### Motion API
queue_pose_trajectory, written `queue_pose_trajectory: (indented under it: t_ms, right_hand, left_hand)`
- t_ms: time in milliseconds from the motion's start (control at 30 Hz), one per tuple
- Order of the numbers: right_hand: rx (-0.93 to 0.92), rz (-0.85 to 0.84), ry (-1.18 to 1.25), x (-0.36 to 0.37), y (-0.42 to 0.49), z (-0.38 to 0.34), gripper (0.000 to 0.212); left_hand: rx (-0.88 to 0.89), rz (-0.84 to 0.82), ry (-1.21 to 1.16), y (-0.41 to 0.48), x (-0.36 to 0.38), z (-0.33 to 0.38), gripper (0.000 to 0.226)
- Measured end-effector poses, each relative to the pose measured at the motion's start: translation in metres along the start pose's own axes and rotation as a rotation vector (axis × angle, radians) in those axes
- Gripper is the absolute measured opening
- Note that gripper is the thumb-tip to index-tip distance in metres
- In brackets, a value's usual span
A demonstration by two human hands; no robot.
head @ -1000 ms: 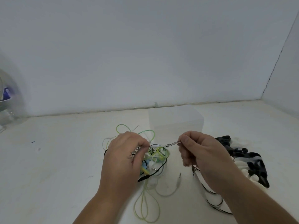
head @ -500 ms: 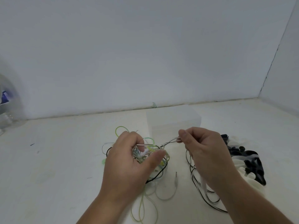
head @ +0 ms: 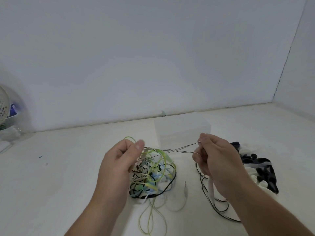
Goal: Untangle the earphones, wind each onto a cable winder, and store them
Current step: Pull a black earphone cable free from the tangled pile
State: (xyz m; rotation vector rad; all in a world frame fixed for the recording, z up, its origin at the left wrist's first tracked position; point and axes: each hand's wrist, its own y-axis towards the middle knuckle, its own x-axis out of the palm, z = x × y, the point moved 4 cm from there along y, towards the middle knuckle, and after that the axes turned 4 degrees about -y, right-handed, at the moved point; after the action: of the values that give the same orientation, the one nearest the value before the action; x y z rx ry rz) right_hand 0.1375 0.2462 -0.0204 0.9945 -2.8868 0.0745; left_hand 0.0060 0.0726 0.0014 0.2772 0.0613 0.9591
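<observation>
A tangle of earphone cables [head: 152,174] in green, black, white and pale blue lies on the white table, partly lifted. My left hand [head: 117,166] grips the top of the tangle with curled fingers. My right hand [head: 213,157] pinches a thin black-and-white cable [head: 180,149] that stretches taut from the tangle. More of that cable lies in loops [head: 216,205] under my right wrist. A loose jack plug [head: 185,189] rests on the table between my hands.
A pile of black and white cable winders [head: 259,169] sits at the right. A translucent storage box [head: 182,128] stands behind my hands. A round clear container [head: 6,113] is at the far left. Walls close off the back and the right.
My right hand has drawn the black-and-white cable out to the right and up. My left hand has lifted the tangle a little and its thumb is now raised.
</observation>
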Motion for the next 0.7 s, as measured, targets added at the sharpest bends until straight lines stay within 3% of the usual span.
queue_pose_trajectory:
  t_ms: [67,200,267,333,433,533,600,700]
  right_hand:
    - [0.038,-0.064,0.103,0.001,-0.001,-0.002,0.033]
    - [0.012,-0.282,0.25,-0.001,-0.001,-0.011,0.032]
    - [-0.055,-0.286,0.277,-0.008,0.001,-0.014,0.024]
    - [-0.132,-0.214,0.197,-0.012,0.001,-0.016,0.016]
    - [-0.307,-0.085,-0.112,-0.012,-0.002,-0.021,0.018]
    - [-0.415,-0.046,-0.298,-0.008,-0.009,-0.026,0.015]
    - [-0.414,-0.077,-0.341,-0.007,-0.011,-0.027,0.011]
    - [-0.337,-0.145,-0.345,-0.006,-0.01,-0.023,0.029]
  left_hand:
    - [0.062,0.073,0.152,0.001,-0.002,0.001,0.056]
    - [0.128,0.087,0.224,0.002,-0.008,0.002,0.05]
    - [0.166,0.076,0.302,0.002,-0.011,0.003,0.05]
    - [0.221,0.101,0.409,0.0,-0.012,0.006,0.046]
    - [0.354,0.188,0.55,-0.002,-0.013,0.012,0.042]
    - [0.44,0.226,0.601,-0.007,-0.013,0.015,0.033]
    - [0.396,0.159,0.603,-0.007,-0.012,0.014,0.025]
    - [0.293,-0.046,0.511,-0.01,-0.005,0.015,0.02]
